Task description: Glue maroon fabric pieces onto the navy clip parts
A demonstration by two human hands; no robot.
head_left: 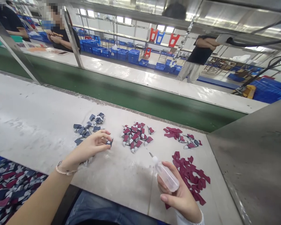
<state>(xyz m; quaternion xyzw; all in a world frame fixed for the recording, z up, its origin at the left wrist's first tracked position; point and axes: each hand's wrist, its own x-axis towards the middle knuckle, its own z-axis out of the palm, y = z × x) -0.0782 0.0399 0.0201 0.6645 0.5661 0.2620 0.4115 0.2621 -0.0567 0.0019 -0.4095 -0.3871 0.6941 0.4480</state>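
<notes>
My right hand [181, 193] is wrapped round a translucent squeeze bottle [167, 177] with a thin metal tip, tilted up and to the left. Between the fingertips of my left hand [97, 143] is a small dark blue-grey piece [109, 142], partly hidden by the fingers. Beside and behind that hand lies a loose group of dark blue-grey pieces [84, 129] with pale parts. A heap of maroon-and-white pieces [135, 134] sits between the two hands, farther back. Flat maroon cut pieces [189, 175] are spread next to my right hand, some hidden behind it.
More flat maroon pieces [172, 132] and a few mixed pieces [190, 142] lie at the back right. A metal panel [253, 156] bounds the right side. Many mixed pieces [11, 184] fill a blue container at lower left. Beyond the green strip [131, 100], several people stand or work.
</notes>
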